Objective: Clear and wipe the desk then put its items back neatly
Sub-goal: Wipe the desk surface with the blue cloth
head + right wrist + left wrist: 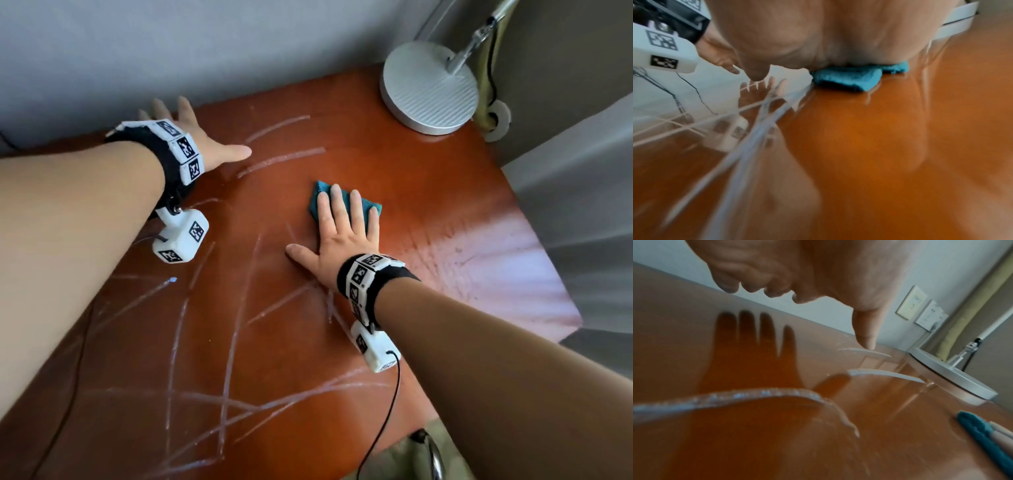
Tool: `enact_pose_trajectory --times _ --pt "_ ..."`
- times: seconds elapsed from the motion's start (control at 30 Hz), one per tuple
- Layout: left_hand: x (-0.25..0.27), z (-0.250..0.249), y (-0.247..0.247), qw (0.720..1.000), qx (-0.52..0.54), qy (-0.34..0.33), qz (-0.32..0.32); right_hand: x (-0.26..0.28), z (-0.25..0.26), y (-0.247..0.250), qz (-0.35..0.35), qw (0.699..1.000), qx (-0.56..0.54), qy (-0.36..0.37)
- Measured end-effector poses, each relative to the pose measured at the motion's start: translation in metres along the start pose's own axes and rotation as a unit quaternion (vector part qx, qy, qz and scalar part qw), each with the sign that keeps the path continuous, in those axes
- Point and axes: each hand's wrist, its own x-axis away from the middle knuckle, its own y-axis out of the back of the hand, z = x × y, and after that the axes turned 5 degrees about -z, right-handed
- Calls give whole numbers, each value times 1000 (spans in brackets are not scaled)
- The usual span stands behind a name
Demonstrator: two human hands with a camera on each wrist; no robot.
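A folded teal cloth [367,205] lies on the reddish-brown desk [428,205], near its middle. My right hand [342,233] presses flat on the cloth with straight, spread fingers; the right wrist view shows the cloth [849,78] squeezed under the palm. My left hand [191,137] hovers open just above the desk's back left edge, fingers straight, holding nothing. In the left wrist view its thumb [865,331] points down at the desk and the cloth [982,433] shows at the lower right. Thin wet streaks [284,157] cross the desk's left and front parts.
A round white lamp base [428,89] with a metal stem stands at the desk's back right corner. A grey wall runs behind the desk, with sockets [920,311] near the lamp. A black cable [387,404] trails from my right wrist over the front edge.
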Motion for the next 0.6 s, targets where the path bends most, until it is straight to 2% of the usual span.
enact_pose_trajectory --times 0.13,0.6 --pt "-10 10 -13 998 -24 -22 48 -38 8 12 0 1000 12 4" --pt "-7 11 -20 997 -17 -44 67 -151 35 50 -11 997 51 52"
